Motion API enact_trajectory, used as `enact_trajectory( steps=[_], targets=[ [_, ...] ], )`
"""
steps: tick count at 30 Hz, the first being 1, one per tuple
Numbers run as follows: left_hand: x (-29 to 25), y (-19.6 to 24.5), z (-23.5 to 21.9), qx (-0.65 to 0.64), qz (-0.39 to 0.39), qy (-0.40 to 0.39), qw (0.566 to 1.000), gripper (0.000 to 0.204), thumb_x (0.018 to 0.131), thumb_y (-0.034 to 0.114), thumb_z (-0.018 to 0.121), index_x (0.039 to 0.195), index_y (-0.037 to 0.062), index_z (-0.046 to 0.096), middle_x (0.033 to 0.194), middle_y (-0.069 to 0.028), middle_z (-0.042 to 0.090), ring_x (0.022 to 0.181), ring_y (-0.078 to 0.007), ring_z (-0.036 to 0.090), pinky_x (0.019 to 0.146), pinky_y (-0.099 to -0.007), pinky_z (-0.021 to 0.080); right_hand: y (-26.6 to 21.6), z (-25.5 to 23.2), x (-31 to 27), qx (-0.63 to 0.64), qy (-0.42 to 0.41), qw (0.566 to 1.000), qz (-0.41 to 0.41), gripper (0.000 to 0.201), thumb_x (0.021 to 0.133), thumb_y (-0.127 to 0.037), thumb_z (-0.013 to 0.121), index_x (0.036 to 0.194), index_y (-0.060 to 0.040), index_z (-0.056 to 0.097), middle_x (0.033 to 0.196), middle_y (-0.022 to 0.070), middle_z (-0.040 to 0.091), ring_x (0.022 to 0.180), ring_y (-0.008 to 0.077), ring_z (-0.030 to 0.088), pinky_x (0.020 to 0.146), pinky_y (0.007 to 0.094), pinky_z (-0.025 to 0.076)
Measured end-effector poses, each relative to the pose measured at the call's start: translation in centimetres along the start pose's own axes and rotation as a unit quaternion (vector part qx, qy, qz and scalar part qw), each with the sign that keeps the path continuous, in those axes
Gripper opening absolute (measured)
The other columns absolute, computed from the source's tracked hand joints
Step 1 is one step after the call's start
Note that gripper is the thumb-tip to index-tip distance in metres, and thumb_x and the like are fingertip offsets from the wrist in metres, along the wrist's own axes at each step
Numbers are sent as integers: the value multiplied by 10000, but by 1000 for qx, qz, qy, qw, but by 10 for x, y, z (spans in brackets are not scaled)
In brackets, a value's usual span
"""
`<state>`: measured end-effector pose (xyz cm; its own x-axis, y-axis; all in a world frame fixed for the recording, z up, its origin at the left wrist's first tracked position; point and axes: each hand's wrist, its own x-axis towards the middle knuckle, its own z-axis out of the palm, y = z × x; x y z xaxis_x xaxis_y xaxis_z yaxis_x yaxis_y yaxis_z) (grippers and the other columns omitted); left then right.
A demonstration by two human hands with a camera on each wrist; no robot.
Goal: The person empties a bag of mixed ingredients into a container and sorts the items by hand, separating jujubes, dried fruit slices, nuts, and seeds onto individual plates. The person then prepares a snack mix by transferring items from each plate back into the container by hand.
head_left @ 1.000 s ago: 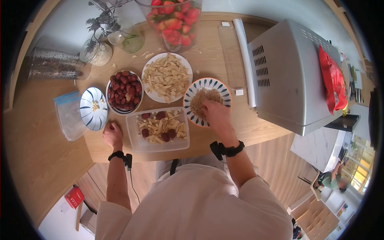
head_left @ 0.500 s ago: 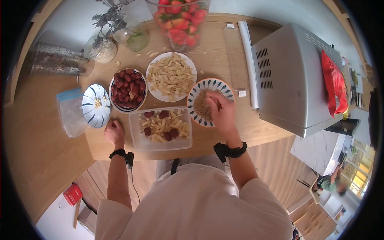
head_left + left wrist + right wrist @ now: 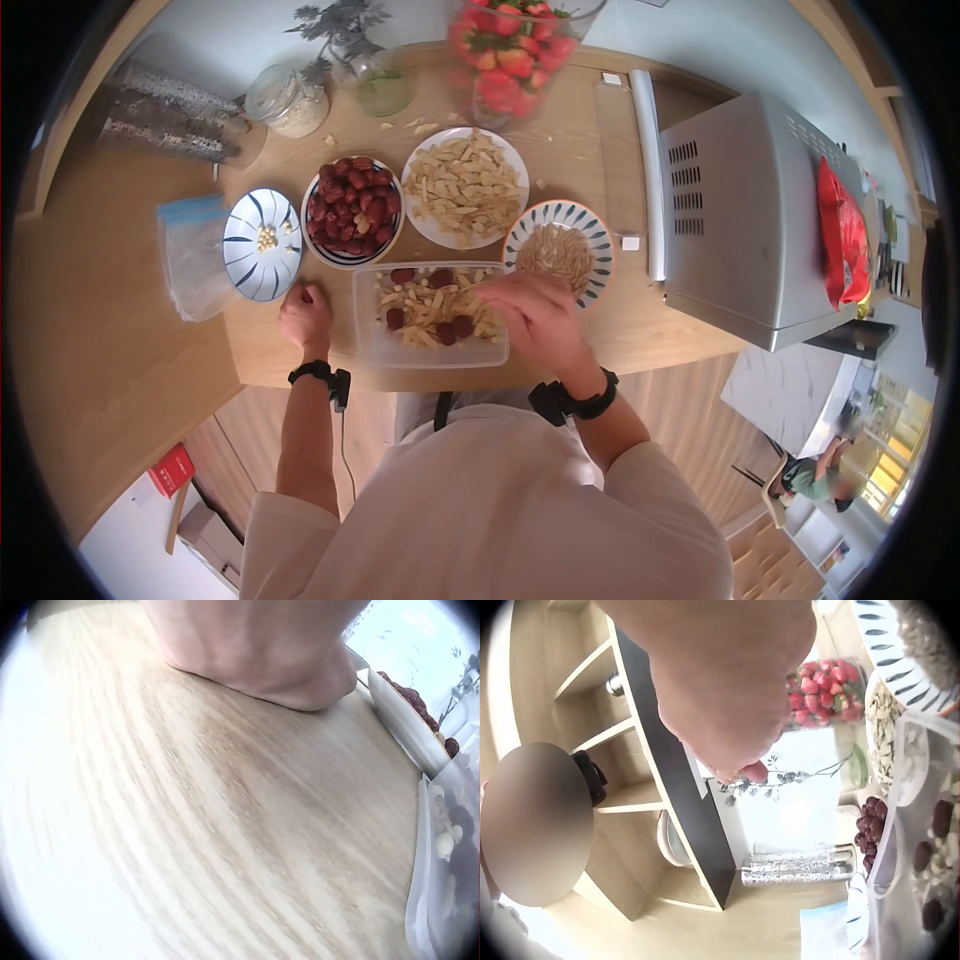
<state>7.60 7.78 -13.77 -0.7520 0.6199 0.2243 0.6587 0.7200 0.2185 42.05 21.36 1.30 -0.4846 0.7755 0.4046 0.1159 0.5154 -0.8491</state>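
My right hand (image 3: 545, 318) hovers over the right end of a clear plastic container (image 3: 432, 360), its fingertips bunched together and pinching some tan strips, mostly hidden by the fingers. Pale dried slices and several dark red dates (image 3: 443, 279) lie in the container. Right behind the hand sits an orange-rimmed plate (image 3: 592, 228) with a heap of tan strips (image 3: 556, 250). My left hand (image 3: 306, 318) rests loosely curled on the table, left of the container and just below a blue-striped dish (image 3: 245, 270) with a few small pale yellow bits.
A bowl of red dates (image 3: 352, 205) and a white plate of pale slices (image 3: 466, 185) stand behind the container. Farther back are a strawberry-filled jar (image 3: 515, 60) and glass jars (image 3: 290, 105). A silver appliance (image 3: 735, 220) stands right; a zip bag (image 3: 193, 260) lies left.
My right hand has lifted out of the orange-rimmed plate and moved left over the container. My left hand has stayed on the table. The head view has shifted, so the table appears farther right.
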Motion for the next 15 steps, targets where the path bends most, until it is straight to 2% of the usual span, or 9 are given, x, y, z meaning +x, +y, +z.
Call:
enact_trajectory(
  steps=[2,4,5,7,8,10,11,13,15],
  targets=[
    [0,2,-2,-4,1,1,1000,256,830,280,572,637,112,574,636,-102,629,594,-387,608,519,-497,457,-2,11,3,-8,-38,999,-24,336,733,58,653,1038,-78,686,902,87,707,728,266,672,637,340,537],
    [0,2,-3,-7,4,3,1000,249,829,277,576,643,111,579,640,-104,632,597,-386,609,523,-496,463,-7,22,6,-101,-107,989,-13,177,802,-26,680,966,-90,691,821,74,693,682,266,656,605,336,525],
    [0,2,-2,-6,7,1,1000,241,827,271,578,646,111,581,638,-104,630,597,-384,609,524,-492,467,-8,28,6,-100,-107,989,-15,177,802,-26,680,966,-90,691,821,74,693,682,266,656,605,336,525],
    [0,1,-2,-17,25,4,1000,220,822,246,583,646,115,580,625,-105,620,588,-376,606,520,-482,471,-6,39,2,-158,-176,971,29,195,800,-28,652,977,-106,669,824,73,676,695,295,648,604,375,515],
    [0,1,-2,-18,24,5,1000,220,822,246,583,646,115,580,625,-105,620,588,-376,606,520,-482,471,-4,44,0,-159,-176,971,27,195,800,-28,652,977,-106,669,824,73,676,695,295,648,604,375,515],
    [0,1,-2,-37,25,-3,999,219,819,234,587,634,118,572,609,-99,607,576,-367,603,511,-474,468,-3,52,-5,-181,-226,955,66,234,792,-10,610,1003,-105,647,874,80,670,779,310,660,663,406,519],
    [1,0,-2,-31,33,-2,999,229,819,235,585,623,118,559,603,-93,601,569,-357,602,505,-468,466,-4,56,-6,-182,-226,955,63,234,792,-10,610,1003,-105,647,874,80,670,779,310,660,663,406,519],
    [0,0,-4,-36,36,-2,999,235,820,235,583,618,119,553,600,-90,599,564,-354,601,501,-466,465,-9,64,-8,-228,-270,928,120,262,789,-14,583,1029,-106,633,927,91,669,849,320,656,725,432,516],
    [1,3,-9,-43,36,-16,998,245,824,237,575,616,114,537,609,-81,596,570,-340,600,503,-459,461,-18,70,-11,-243,-255,926,133,244,809,-24,573,1032,-97,639,942,99,673,866,329,653,748,438,515]
  ],
)
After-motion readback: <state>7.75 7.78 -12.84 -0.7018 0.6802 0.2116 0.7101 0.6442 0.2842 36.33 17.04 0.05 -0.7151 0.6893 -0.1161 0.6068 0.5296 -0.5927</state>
